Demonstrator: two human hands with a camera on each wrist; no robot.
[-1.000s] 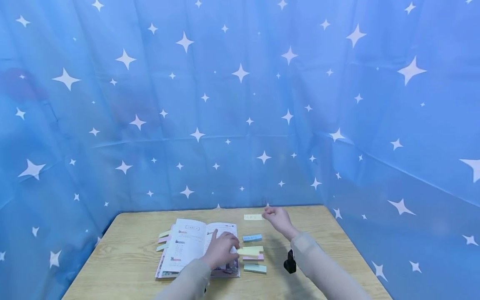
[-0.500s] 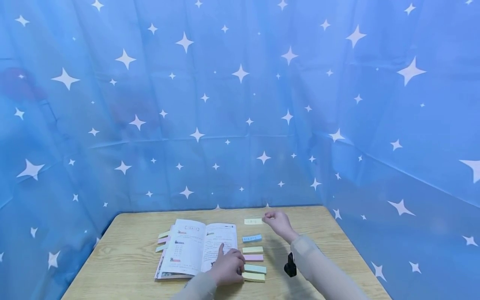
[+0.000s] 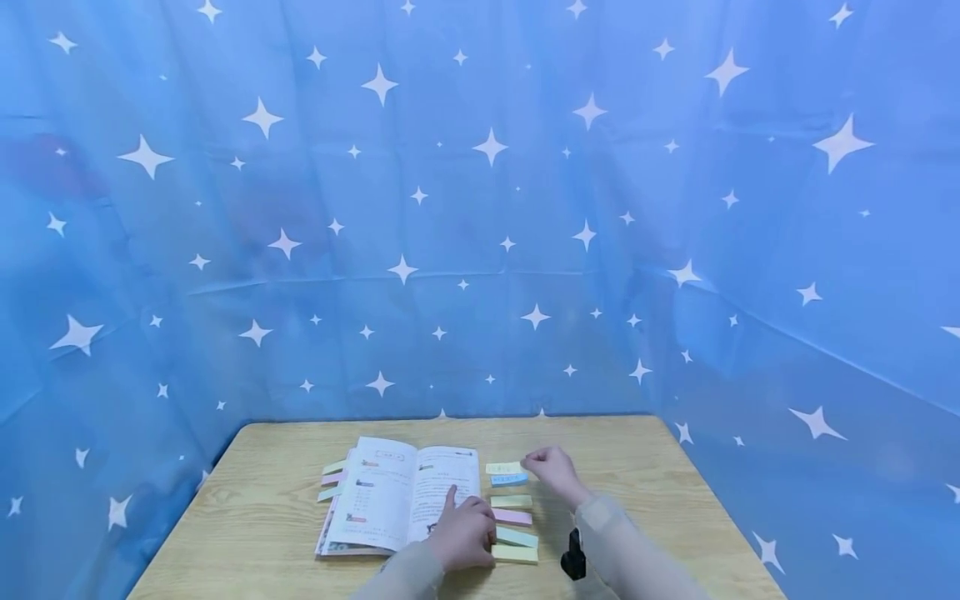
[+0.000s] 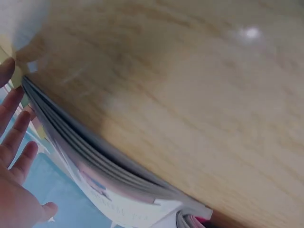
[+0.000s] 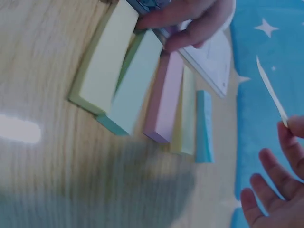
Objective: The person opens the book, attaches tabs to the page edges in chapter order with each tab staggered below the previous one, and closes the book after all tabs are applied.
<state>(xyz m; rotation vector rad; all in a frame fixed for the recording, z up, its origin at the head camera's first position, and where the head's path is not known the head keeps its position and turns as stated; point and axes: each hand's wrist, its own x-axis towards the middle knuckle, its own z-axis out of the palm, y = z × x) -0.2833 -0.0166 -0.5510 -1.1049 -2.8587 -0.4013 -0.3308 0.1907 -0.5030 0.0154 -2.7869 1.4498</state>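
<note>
My right hand (image 3: 555, 475) pinches the end of a pale yellow sticky note (image 3: 502, 468) with faint writing, just behind the blue sticky-note pad (image 3: 509, 480). Seen edge-on in the right wrist view, the note (image 5: 271, 91) stands clear of the table. My left hand (image 3: 465, 532) lies over the right page edge of an open book (image 3: 375, 492), fingers extended. In the right wrist view its fingertips reach the ends of the nearest yellow pad (image 5: 107, 57) and the green pad (image 5: 135, 80). A pink pad (image 5: 164, 97) and another yellow pad (image 5: 186, 114) lie between green and blue.
Coloured tabs (image 3: 332, 481) stick out from the book's left edge. The wooden table (image 3: 247, 500) backs onto a blue star-patterned curtain (image 3: 465, 208). A black wrist device (image 3: 573, 557) hangs beneath the right sleeve.
My left hand has set a yellow pad down at the near end of the row and loosened from it. My right hand has drawn the sticky note nearer, towards the blue pad.
</note>
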